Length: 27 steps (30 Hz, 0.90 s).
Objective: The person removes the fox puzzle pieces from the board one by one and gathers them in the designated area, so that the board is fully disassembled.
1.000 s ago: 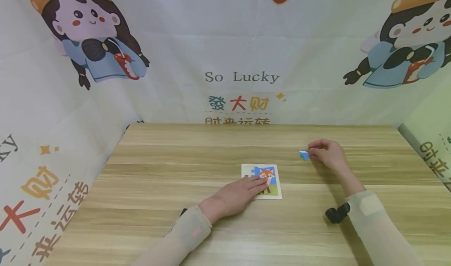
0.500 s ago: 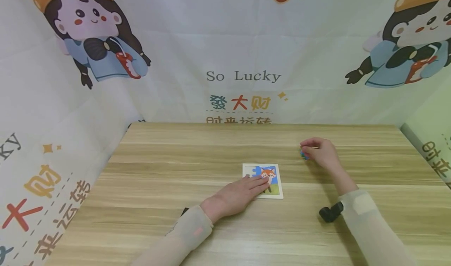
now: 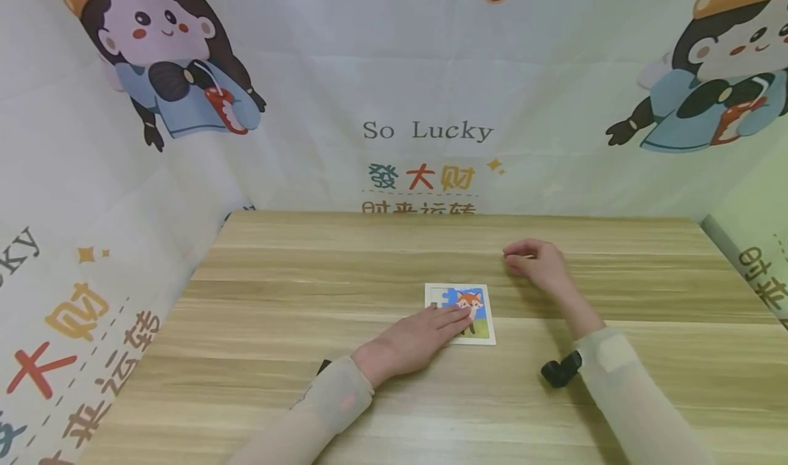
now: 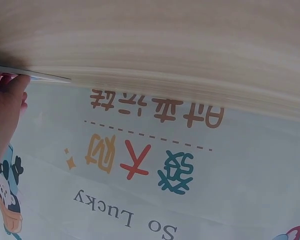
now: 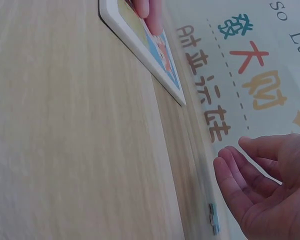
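My left hand point(image 3: 415, 335) lies flat over a small fox jigsaw puzzle in a white tray point(image 3: 491, 331), its straight fingers across the picture. Bare tray base shows at the upper left of the picture. In the left wrist view, only the thin edge of the tray point(image 4: 45, 76) shows above the left hand point(image 4: 7, 102). Right of the puzzle and farther back, my right hand point(image 3: 542, 267) hovers with loosely bent fingers. A gap separates thumb and fingertips in the right wrist view, with nothing between them. Beyond that hand point(image 5: 275, 190), a small blue puzzle piece point(image 5: 214, 219) lies on the table; the head view hides it.
The wooden table point(image 3: 295, 267) ends at the back against a printed cloth point(image 3: 308, 89), which also hangs along both sides. A black wrist camera point(image 3: 560, 369) sticks out from the right sleeve; another point(image 3: 324, 366) shows partly behind the left sleeve.
My right hand has moved left, away from its spot beside the puzzle piece, and now covers the piece in the head view. The left hand stays on the puzzle.
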### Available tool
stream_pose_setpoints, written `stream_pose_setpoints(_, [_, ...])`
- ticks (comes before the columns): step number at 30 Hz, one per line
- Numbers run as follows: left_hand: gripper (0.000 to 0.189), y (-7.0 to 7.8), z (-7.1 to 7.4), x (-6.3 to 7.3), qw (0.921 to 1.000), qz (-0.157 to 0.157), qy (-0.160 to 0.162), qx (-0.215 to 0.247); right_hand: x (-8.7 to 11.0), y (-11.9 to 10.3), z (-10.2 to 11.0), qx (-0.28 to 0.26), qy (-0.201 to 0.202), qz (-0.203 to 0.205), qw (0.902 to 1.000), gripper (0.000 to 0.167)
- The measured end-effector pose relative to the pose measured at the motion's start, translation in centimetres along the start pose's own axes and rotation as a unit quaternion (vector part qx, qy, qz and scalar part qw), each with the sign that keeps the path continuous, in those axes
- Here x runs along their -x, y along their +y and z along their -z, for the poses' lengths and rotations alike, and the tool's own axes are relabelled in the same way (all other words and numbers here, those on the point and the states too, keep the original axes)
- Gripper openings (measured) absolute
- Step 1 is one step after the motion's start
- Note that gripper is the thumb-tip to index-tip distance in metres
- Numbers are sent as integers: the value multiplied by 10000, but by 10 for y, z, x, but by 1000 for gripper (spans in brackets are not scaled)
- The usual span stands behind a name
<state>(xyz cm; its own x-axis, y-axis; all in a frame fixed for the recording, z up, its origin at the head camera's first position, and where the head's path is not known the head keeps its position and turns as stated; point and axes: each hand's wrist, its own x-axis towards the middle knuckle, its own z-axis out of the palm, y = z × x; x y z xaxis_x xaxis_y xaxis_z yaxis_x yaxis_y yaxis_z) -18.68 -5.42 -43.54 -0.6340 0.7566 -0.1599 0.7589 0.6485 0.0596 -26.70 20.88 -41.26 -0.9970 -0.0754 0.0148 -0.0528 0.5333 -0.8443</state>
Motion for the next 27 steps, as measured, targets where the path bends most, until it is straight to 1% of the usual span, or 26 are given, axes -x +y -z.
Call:
stream_pose_setpoints(4, [56, 0, 1, 0, 10000, -16, 4, -33, -2, -2, -9, 31, -95, 40, 9999, 27])
stream_pose_setpoints(9, [56, 0, 1, 1, 10000, -43, 43, -54, -3, -5, -18, 289, -287, 129, 9991, 29])
stream_pose_setpoints(12, [56, 0, 0, 1, 10000, -59, 56, -42, -3, -6, -25, 336, -408, 208, 9984, 29])
stream_pose_setpoints(18, [57, 1, 2, 1, 10000, -62, 32, -4, -2, -9, -38, 159, -788, 448, 9958, 28])
stream_pose_setpoints(22, [58, 2, 2, 2, 10000, -62, 43, -23, -2, -11, -45, 322, -964, 571, 9932, 27])
stream_pose_setpoints(25, [59, 2, 3, 1, 9999, -79, 52, -46, -3, -10, -49, 395, -1125, 768, 9899, 28])
stream_pose_setpoints(27, [61, 1, 3, 1, 9999, -84, 51, -75, -4, -9, -51, 338, -1271, 933, 9869, 28])
